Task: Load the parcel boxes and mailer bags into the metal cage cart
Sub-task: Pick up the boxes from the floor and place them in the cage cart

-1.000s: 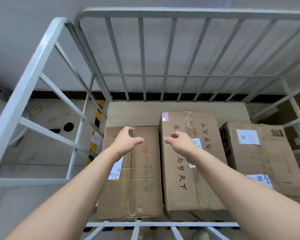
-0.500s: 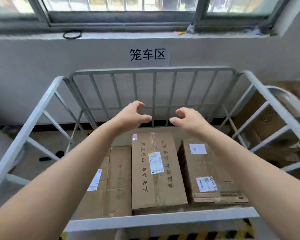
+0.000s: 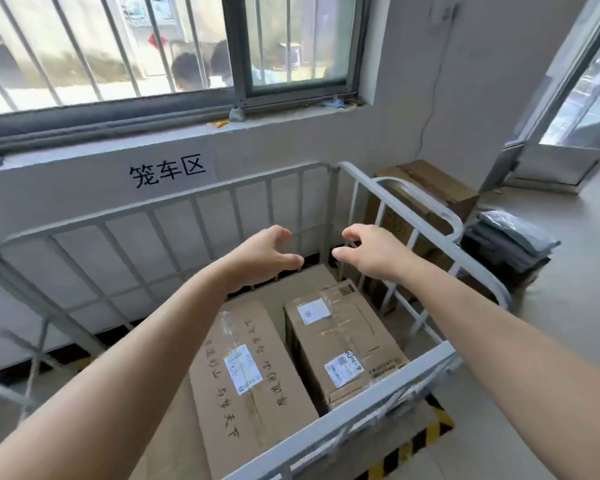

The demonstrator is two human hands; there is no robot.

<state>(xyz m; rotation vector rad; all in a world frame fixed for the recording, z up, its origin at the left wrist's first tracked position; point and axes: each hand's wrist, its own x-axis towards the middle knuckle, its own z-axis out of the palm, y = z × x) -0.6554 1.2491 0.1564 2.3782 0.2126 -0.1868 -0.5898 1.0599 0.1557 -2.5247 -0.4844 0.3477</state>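
Observation:
The white metal cage cart (image 3: 371, 403) stands against the wall below me. Inside it lie cardboard parcel boxes: a long box with handwritten characters (image 3: 246, 382) in the middle, a shorter labelled box (image 3: 343, 344) to its right, and a third box (image 3: 177, 452) mostly hidden under my left arm. My left hand (image 3: 260, 254) and my right hand (image 3: 371, 252) hover above the cart, empty, fingers loosely spread and slightly curled. A stack of grey mailer bags (image 3: 510, 247) lies on the floor to the right of the cart.
More cardboard boxes (image 3: 426, 188) stand against the wall behind the cart's right side. A barred window (image 3: 153, 50) with a sill runs above. A glass door (image 3: 575, 98) is at the far right. Yellow-black floor tape (image 3: 420, 441) marks the cart's spot.
My view has lifted and swung right, bringing in the window, the mailer bags and the door. Both hands have risen from just above the boxes and stay empty.

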